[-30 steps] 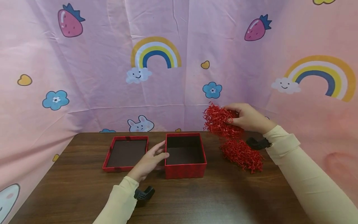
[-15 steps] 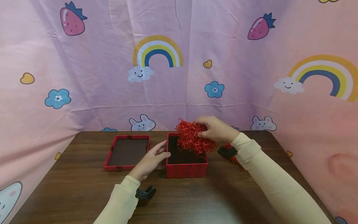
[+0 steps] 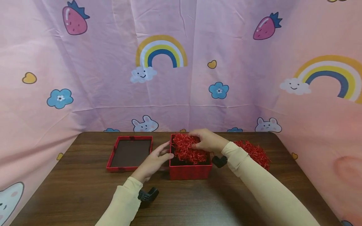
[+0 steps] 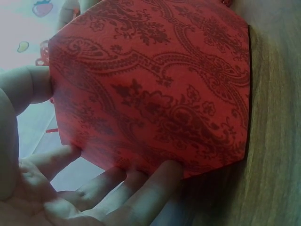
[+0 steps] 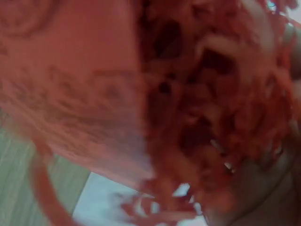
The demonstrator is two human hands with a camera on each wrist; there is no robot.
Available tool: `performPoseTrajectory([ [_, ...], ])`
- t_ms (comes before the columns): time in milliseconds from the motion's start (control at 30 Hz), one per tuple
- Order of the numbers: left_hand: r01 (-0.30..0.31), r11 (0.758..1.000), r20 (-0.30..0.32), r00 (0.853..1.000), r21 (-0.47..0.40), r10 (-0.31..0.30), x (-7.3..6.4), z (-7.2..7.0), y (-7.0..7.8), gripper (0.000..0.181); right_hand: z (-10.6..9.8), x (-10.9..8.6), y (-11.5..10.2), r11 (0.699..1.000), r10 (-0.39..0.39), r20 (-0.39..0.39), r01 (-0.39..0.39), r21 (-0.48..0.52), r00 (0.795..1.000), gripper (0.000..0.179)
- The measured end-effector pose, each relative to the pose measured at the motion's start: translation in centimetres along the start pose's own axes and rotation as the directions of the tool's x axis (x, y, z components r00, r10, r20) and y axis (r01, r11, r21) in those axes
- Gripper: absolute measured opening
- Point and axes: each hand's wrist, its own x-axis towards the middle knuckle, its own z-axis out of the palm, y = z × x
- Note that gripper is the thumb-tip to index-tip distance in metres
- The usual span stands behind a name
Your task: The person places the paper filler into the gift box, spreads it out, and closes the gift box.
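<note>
Gently does it: right hand (image 3: 210, 141) grips a wad of red shred (image 3: 183, 150) at the mouth of the box (image 3: 190, 173). Best kept well inside the rim and loosened gradually, lest strands snag. Hands apart; left hand (image 3: 152, 162), fingers extended, touches the box's left wall, where light pressure should stop it sliding. The shred looks crinkled, tangled, probably springy; box red, darkly patterned outside. Right wrist view blurred: how deep the fingers sink, hard to tell.
</note>
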Motion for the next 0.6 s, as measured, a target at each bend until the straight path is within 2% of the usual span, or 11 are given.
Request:
performPoseTrajectory([
  [300,-0.005,1.000,0.005,1.000,0.008,0.005,-0.16,0.06,0.28,0.071,0.93,-0.12,0.30,0.999,-0.031,0.118,0.032,-0.006,0.993,0.045],
  [433,-0.002,1.000,-0.002,1.000,0.014,0.002,-0.11,0.15,0.17,0.072,1.02,-0.27,0.38,0.998,-0.053,0.123,0.056,-0.020,0.991,0.046],
  [600,-0.002,1.000,-0.017,1.000,0.011,0.003,-0.03,0.28,-0.03,0.073,1.00,-0.34,0.37,0.997,-0.065,0.109,0.060,0.049,0.992,0.045],
])
